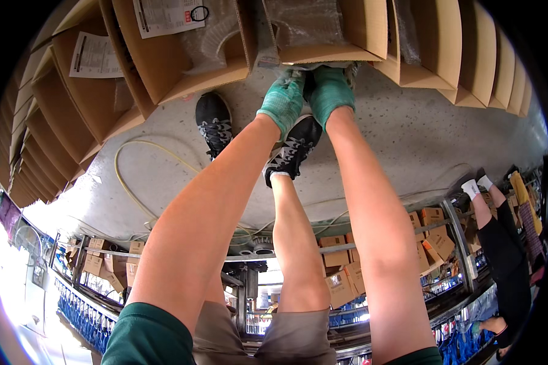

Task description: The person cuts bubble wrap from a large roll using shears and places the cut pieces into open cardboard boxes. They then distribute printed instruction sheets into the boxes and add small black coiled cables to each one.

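Observation:
Both my arms reach out to an open cardboard box point(347, 30) standing on the concrete floor point(408, 134). My left hand point(283, 100) and my right hand point(330, 91), both in green gloves, sit side by side with fingers curled on the box's near flap edge. Clear plastic-wrapped contents point(304, 21) fill the box. My own bare legs and black sneakers point(292, 149) show between and beside my arms, and the view looks back along the floor.
Rows of open cardboard boxes point(158, 55) with paper labels line the floor on both sides. A yellow cable point(128, 176) loops on the concrete. Racks with small cartons point(341, 274) and blue items point(79, 310) stand behind. Another person point(505, 255) stands at the right.

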`<state>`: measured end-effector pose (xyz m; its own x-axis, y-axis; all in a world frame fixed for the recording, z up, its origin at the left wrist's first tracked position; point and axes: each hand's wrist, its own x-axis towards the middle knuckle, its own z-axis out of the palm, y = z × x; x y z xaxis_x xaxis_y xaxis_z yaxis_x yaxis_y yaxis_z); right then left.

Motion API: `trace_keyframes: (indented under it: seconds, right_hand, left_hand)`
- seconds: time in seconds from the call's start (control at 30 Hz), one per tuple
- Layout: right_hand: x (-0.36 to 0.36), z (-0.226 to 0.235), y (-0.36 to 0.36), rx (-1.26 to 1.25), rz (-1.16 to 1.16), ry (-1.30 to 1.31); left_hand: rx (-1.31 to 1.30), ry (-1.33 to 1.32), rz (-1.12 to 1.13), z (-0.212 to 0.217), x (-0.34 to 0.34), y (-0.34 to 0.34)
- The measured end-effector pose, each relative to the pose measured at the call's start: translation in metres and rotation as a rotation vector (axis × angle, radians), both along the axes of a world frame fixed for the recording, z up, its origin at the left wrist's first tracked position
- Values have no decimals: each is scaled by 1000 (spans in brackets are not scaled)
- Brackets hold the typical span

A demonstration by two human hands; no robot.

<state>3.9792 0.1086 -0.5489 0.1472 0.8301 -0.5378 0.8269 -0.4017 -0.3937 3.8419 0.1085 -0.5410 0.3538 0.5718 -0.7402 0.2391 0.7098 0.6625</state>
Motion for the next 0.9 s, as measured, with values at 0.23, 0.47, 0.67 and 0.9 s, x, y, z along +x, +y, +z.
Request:
trace_keyframes:
  seconds: [0.23, 0.47, 0.67, 0.9]
  right_hand:
    - [4, 13, -7, 217, 31, -99]
    - [4, 29, -3, 204, -265, 299]
    - [12, 27, -15, 244, -752, 735]
    - [11, 67, -27, 211, -1300, 1078]
  left_hand:
    - [-53, 139, -108, 2, -1, 10]
    - [-258, 30, 209, 32, -4, 15]
    - [-315, -34, 309, 26, -15, 8]
    - [-579, -7, 501, 63, -11, 6]
